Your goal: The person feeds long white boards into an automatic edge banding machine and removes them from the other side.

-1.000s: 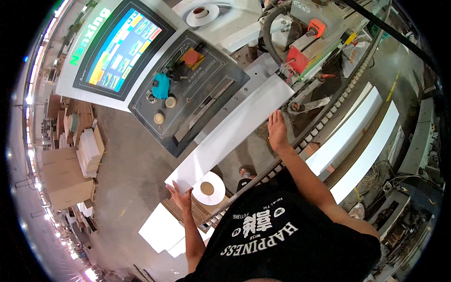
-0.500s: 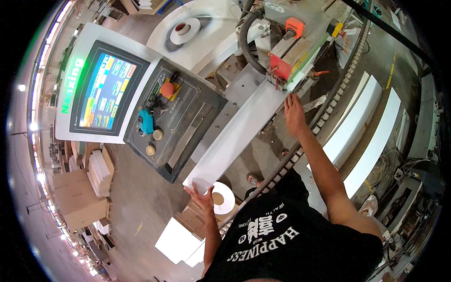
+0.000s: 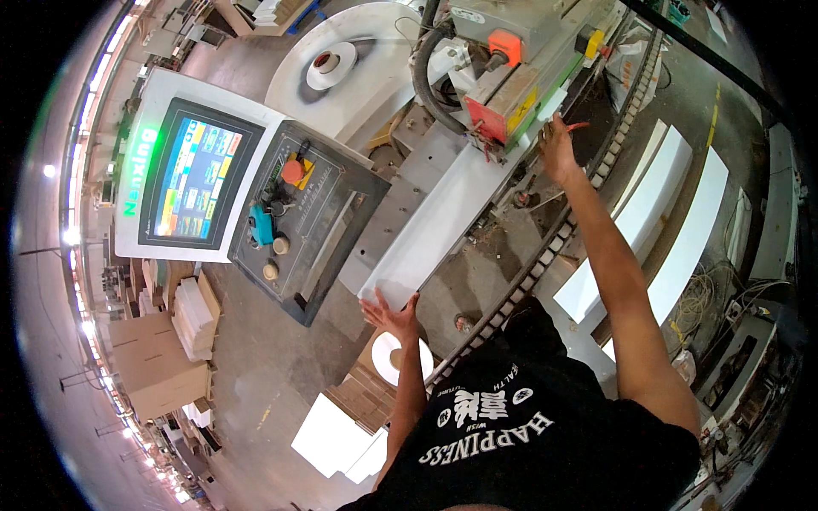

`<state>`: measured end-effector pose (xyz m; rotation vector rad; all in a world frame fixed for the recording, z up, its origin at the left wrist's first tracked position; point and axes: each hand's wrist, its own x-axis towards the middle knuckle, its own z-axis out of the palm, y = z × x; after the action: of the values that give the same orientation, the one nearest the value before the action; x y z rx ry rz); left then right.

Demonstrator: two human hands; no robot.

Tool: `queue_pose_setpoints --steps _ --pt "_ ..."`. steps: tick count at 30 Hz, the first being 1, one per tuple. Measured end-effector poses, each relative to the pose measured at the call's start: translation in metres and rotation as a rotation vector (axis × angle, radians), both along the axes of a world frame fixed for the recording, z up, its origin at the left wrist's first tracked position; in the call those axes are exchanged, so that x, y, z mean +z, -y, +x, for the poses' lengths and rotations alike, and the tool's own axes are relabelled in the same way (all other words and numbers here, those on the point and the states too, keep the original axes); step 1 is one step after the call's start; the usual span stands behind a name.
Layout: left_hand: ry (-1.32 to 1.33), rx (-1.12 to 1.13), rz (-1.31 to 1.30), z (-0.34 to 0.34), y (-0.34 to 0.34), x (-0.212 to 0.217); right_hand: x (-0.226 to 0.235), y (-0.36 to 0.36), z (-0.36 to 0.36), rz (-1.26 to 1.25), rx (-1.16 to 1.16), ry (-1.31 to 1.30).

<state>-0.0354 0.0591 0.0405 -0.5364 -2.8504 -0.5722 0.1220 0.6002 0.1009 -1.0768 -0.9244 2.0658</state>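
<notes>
I have the left hand [image 3: 395, 318] spread against the white board [image 3: 443, 228], the right hand [image 3: 558, 153] loosely spread beside the machine [image 3: 518, 92].

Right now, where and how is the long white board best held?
Probably the near end of the board, left hand from the person's side. It lies flat, that end clear of the machine, which overhangs the far part.

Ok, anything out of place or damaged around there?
The white board shows no visible damage, the left hand at its near end. What looks untidy is the pale cord, lying tangled rather than coiled, right of the white panels.
</notes>
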Motion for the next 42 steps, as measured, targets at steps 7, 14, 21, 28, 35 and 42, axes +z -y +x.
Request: queue_pose_setpoints --steps 7,14,21,28,35,42 --pt "0.072 -0.208 -0.13 0.022 -0.06 0.023 -0.008 0.025 0.061 0.305 -0.194 0.152" --pt "0.001 -0.688 -0.272 0.0 -0.055 0.034 -0.086 0.231 0.208 0.279 -0.368 0.932" --pt "-0.087 -0.719 -0.29 0.015 -0.11 0.04 -0.13 0.337 0.251 -0.456 -0.41 1.089" --pt "-0.08 -0.693 -0.215 0.046 -0.203 0.053 -0.122 0.318 0.266 -0.544 -0.316 1.097" --pt "-0.111 -0.611 -0.091 0.031 -0.196 0.058 -0.135 0.328 0.271 -0.505 -0.337 0.833" --pt "-0.124 -0.655 -0.14 0.019 -0.16 0.029 -0.149 0.344 0.264 -0.236 -0.425 0.594"
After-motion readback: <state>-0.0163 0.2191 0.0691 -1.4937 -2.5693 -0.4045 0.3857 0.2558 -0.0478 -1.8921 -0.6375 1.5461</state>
